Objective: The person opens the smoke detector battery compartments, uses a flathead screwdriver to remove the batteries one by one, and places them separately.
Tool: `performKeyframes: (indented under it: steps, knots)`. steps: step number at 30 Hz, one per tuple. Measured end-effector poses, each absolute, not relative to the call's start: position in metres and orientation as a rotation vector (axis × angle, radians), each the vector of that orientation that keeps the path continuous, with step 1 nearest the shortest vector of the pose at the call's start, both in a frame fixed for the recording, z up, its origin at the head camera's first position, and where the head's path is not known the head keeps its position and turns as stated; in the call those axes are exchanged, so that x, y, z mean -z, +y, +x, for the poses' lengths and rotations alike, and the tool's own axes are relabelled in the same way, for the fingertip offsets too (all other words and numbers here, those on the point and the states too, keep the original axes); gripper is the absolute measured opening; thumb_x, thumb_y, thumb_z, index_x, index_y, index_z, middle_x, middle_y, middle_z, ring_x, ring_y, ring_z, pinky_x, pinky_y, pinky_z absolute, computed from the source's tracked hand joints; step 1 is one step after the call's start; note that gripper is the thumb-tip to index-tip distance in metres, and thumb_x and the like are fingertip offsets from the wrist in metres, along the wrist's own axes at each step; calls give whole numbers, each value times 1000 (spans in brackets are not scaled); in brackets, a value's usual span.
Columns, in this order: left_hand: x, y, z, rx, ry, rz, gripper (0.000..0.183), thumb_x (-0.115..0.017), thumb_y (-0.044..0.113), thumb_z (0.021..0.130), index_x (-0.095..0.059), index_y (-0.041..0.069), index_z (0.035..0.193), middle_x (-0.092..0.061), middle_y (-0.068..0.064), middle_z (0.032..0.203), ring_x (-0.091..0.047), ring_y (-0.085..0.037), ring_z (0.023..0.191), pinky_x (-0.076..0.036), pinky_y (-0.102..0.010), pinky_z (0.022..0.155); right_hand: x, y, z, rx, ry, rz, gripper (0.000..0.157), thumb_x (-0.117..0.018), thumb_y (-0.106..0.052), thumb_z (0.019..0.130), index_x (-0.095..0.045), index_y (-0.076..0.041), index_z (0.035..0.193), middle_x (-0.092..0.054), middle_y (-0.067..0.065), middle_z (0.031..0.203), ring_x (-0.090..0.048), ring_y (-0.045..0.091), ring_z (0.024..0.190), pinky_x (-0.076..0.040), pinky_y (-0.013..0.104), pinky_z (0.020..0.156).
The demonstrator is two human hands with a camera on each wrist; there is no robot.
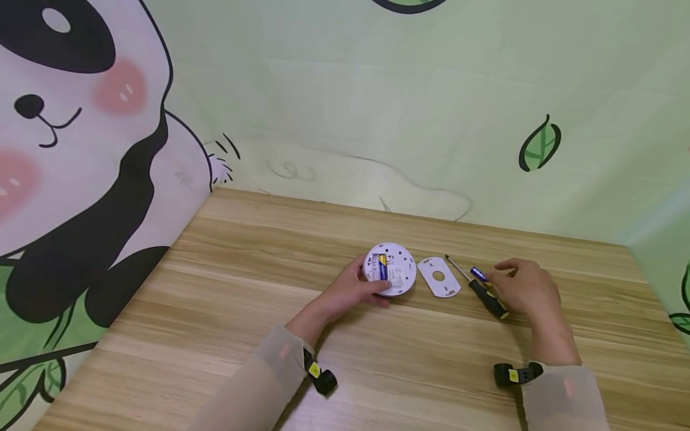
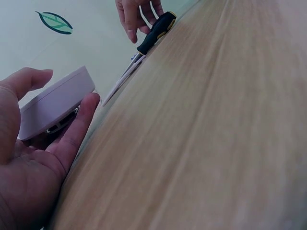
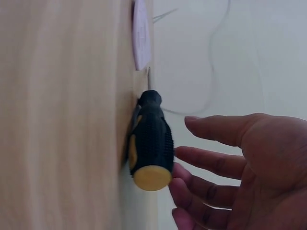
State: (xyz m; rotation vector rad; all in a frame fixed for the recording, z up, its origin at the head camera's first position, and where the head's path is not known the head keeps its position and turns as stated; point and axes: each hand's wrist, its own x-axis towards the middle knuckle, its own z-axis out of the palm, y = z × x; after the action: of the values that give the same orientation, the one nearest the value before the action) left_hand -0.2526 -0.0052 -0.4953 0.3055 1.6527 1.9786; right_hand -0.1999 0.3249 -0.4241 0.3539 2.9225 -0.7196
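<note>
My left hand [image 1: 349,290] holds a round white smoke detector [image 1: 405,270], thumb over its near edge and fingers underneath. Its back faces up, with a blue-and-yellow battery [image 1: 383,266] in the slot. In the left wrist view the white casing [image 2: 60,98] tilts above the fingers. Over on the right, my right hand [image 1: 525,289] hovers by a second battery [image 1: 477,274], fingers loosely bent and thumb apart from them. Beside it lies a screwdriver [image 1: 487,298] with a black and yellow handle. The right wrist view shows the handle [image 3: 151,139] just past the fingertips.
Between the detector and the screwdriver lies a flat white mounting plate [image 1: 450,286] with a round hole. Everything rests on a wood-grain table [image 1: 215,311]. Behind it stands a pale green wall [image 1: 334,108] with panda and leaf drawings.
</note>
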Motion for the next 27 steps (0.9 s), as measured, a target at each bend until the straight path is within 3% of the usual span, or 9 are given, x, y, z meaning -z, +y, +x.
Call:
performKeyframes:
  steps: [9, 15, 20, 27]
  knots:
    - [494, -5, -251, -1985, 1731, 299, 93, -79, -2, 84, -28, 14, 160, -57, -21, 137, -70, -23, 101, -68, -43, 83, 415, 325, -198, 724, 2778, 344, 70, -64, -55, 96, -56, 2, 136, -61, 33, 130, -62, 44, 108, -55, 46, 78]
    - [494, -5, -251, -1976, 1762, 278, 92, -79, -1, 85, -25, 11, 159, -57, -24, 136, -72, -22, 90, -69, -40, 79, 414, 324, -198, 677, 2766, 306, 70, -68, -56, 94, -59, 4, 128, -63, 32, 124, -62, 42, 102, -54, 44, 75]
    - [494, -5, -251, -1968, 1779, 254, 85, -78, 1, 87, -27, 10, 155, -60, -24, 132, -72, -23, 79, -69, -39, 78, 415, 322, -198, 638, 2776, 267, 64, -72, -55, 91, -62, 2, 118, -66, 26, 115, -60, 37, 95, -51, 38, 72]
    - [494, -5, -252, -1965, 1779, 273, 81, -75, 3, 91, -28, 14, 156, -60, -23, 135, -71, -23, 79, -68, -37, 77, 421, 320, -199, 619, 2785, 263, 51, -76, -48, 90, -65, -1, 105, -66, 17, 98, -59, 30, 85, -45, 30, 64]
